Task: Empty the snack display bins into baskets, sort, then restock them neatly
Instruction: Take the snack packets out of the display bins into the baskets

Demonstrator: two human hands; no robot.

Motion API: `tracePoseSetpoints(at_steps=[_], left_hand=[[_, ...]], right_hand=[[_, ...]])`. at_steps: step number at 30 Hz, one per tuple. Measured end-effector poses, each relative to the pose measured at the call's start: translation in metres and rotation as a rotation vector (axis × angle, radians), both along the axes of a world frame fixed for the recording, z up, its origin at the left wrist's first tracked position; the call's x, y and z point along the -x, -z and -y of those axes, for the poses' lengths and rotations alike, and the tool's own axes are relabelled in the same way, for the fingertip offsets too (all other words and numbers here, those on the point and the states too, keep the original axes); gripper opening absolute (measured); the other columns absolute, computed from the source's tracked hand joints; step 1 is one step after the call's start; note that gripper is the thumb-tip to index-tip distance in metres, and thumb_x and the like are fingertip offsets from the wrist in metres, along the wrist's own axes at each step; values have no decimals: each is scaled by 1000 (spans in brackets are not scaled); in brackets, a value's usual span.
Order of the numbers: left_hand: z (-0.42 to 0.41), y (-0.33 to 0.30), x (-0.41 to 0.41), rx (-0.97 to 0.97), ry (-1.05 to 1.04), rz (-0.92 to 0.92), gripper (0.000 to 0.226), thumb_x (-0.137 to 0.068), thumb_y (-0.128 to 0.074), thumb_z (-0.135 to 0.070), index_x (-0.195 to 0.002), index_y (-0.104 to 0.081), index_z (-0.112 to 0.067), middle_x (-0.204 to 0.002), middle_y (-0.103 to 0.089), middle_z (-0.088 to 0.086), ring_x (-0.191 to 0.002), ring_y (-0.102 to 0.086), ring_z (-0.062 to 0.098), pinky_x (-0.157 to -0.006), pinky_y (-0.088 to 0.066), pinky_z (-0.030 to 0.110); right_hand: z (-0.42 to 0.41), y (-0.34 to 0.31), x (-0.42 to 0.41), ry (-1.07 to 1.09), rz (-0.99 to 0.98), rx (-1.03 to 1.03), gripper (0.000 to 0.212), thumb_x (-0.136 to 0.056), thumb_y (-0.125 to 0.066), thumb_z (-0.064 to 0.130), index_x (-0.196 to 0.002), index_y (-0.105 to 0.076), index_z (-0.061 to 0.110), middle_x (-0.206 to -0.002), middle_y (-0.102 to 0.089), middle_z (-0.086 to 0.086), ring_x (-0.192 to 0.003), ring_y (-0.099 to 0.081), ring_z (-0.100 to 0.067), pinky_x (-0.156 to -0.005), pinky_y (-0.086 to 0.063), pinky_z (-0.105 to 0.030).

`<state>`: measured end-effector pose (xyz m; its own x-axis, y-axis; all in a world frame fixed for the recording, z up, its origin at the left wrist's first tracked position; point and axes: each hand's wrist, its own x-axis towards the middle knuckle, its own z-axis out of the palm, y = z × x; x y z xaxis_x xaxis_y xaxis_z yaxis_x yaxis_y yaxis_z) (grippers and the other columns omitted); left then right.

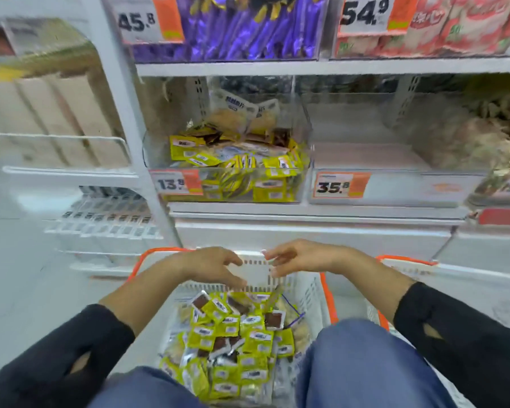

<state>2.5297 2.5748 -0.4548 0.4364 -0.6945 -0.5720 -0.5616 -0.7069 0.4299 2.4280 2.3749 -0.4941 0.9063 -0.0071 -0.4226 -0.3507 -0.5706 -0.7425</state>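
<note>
Left hand and right hand hover, fingers loose, gripping nothing | yellow snack packets fill white basket just near of them | 13.8 bin far.

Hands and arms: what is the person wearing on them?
Both arms wear long black sleeves that stop short of the wrists. Each sleeve, left sleeve and right sleeve, has a small hole near the elbow. The left hand and right hand are bare: no gloves, rings or watch show.
</note>
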Motion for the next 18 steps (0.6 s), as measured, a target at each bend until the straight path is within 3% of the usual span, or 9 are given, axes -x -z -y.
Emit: tracePoseSetpoints(at_steps=[3,7,10,12,15,18], left_hand=[[-21,-15,-17,69,-27,87,54,-91,-60,-46,-138,-49,-22,-142,-48,-3,-128,-46,11,-103,-34,21],[-34,-33,-37,298,-150,91,41,-91,-63,-41,-128,-59,-22,-127,-60,-4,-116,-56,9,-102,-43,25],[-29,-50,-57,524,-231,187,27,-92,-64,-26,-117,-66,-15,-109,-64,-5,-105,-59,10,-82,-41,5],[-21,-61,-70,679,-317,252,18,-92,-64,-19,-107,-69,-12,-93,-65,-5,-94,-62,13,-71,-40,5],[-6,-79,-93,768,-427,375,14,-91,-63,-19,-102,-69,-16,-89,-67,-1,-82,-62,14,-65,-45,17],[17,-85,-125,595,-407,458,27,-90,-61,-29,-114,-65,-20,-108,-66,5,-89,-64,22,-70,-50,29]], right_hand=[[-4,-14,-3,27,66,-4,33,-85,-72,23,-116,-62,25,-117,-67,-8,-108,-63,-14,-103,-45,-33],[-2,-62,-11,54,158,-34,26,-89,-67,18,-114,-63,23,-98,-71,-4,-84,-63,-1,-77,-50,-18],[3,-99,-29,115,354,-15,21,-89,-66,9,-109,-67,12,-84,-67,8,-70,-60,9,-65,-44,-7],[13,-117,-47,194,507,40,19,-88,-66,5,-107,-68,4,-80,-66,8,-64,-59,11,-64,-44,-5],[32,-142,-76,240,541,272,15,-89,-67,16,-103,-70,15,-84,-67,8,-75,-61,4,-75,-46,-11],[53,-147,-108,134,272,592,25,-90,-64,33,-111,-67,18,-98,-63,4,-97,-60,-15,-84,-44,-26]])
